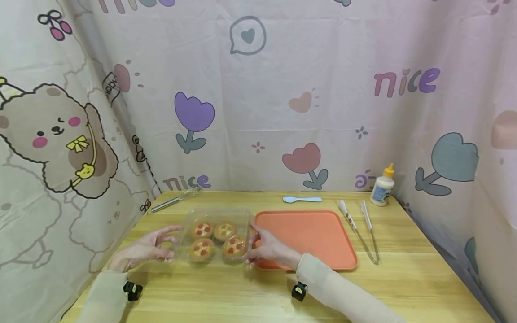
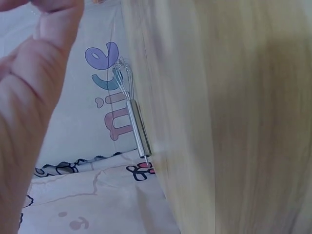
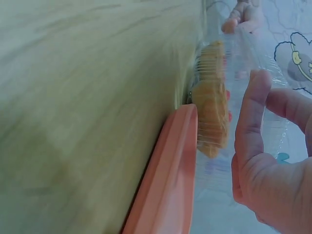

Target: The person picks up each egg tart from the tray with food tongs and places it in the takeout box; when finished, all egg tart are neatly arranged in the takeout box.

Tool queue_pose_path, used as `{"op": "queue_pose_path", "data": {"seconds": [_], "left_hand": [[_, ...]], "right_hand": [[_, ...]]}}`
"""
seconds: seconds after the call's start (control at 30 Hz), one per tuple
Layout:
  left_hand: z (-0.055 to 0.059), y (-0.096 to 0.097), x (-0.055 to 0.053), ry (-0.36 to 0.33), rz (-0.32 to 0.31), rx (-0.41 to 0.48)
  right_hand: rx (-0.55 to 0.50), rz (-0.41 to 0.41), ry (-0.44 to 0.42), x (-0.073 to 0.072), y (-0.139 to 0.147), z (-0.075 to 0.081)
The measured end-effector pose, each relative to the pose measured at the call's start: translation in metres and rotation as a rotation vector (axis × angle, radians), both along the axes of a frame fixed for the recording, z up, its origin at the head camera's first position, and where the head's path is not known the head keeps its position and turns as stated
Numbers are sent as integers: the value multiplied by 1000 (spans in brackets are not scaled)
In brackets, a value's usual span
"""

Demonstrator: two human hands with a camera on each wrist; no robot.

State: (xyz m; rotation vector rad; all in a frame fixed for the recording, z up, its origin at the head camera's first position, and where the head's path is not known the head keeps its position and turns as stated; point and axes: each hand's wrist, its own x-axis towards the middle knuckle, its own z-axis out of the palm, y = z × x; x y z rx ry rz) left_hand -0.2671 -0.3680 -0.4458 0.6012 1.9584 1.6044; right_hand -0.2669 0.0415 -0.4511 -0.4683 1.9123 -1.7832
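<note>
A clear plastic box (image 1: 219, 258) with a lid holds several small tarts with red-and-yellow pizza-like tops (image 1: 202, 250). My left hand (image 1: 147, 246) is at the box's left side, thumb toward the front and fingers toward the back. At the opposite side, my right hand (image 1: 272, 246) grips the box's edge between thumb and fingers. The right wrist view shows the tarts (image 3: 210, 114) side-on through the plastic, beside my right hand (image 3: 273, 161). Only part of my left hand (image 2: 31, 92) appears in its own wrist view, without the box.
An orange tray (image 1: 303, 242) lies directly right of the box. Metal tongs (image 1: 367, 240) rest beyond it, with a yellow-capped white bottle (image 1: 382, 188) behind. A pale blue spoon (image 1: 303, 199) lies at the back edge. A whisk (image 1: 173, 202) lies back left. Printed curtains surround the wooden table.
</note>
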Motion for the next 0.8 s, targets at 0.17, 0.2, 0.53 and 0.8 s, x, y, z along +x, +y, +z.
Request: {"op": "queue_pose_path", "data": {"seconds": [0.17,0.2,0.53,0.8], "left_hand": [[1,-1,1,15,-9,-22],[2,-1,0,13,-4,-35],[13,11,-7,112,300,-171],[25,49,-8,240,548,-278]], "right_hand": [[-11,-3,-16,1,1,0],[-14,-3,-17,1,1,0],[142,-51,178,-11,22,4],[245,-67,314,-23,46,4]]}}
